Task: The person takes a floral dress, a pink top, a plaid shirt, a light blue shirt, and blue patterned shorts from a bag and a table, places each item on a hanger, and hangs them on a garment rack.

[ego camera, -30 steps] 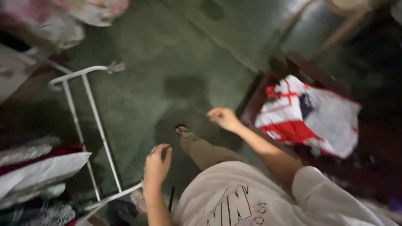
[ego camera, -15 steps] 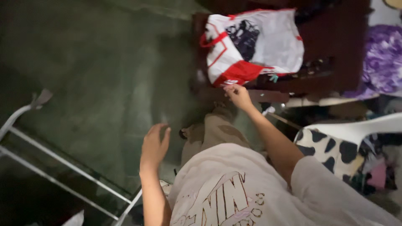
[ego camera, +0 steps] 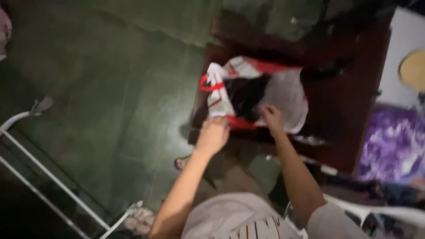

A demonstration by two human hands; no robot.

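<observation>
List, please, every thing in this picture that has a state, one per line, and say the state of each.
White and red plastic bag: open at the mouth, dark contents inside, resting on the dark wooden table.
Left hand: closed in a grip on the bag's near edge.
Right hand: fingers on the bag's rim; picture too blurred to tell the grip.
White metal frame: lying low over the green floor.
Purple and white cloth: crumpled.

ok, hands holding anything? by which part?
Both the left hand and the right hand are at the near rim of the red-and-white plastic bag; the blur hides any firm grip.
</observation>
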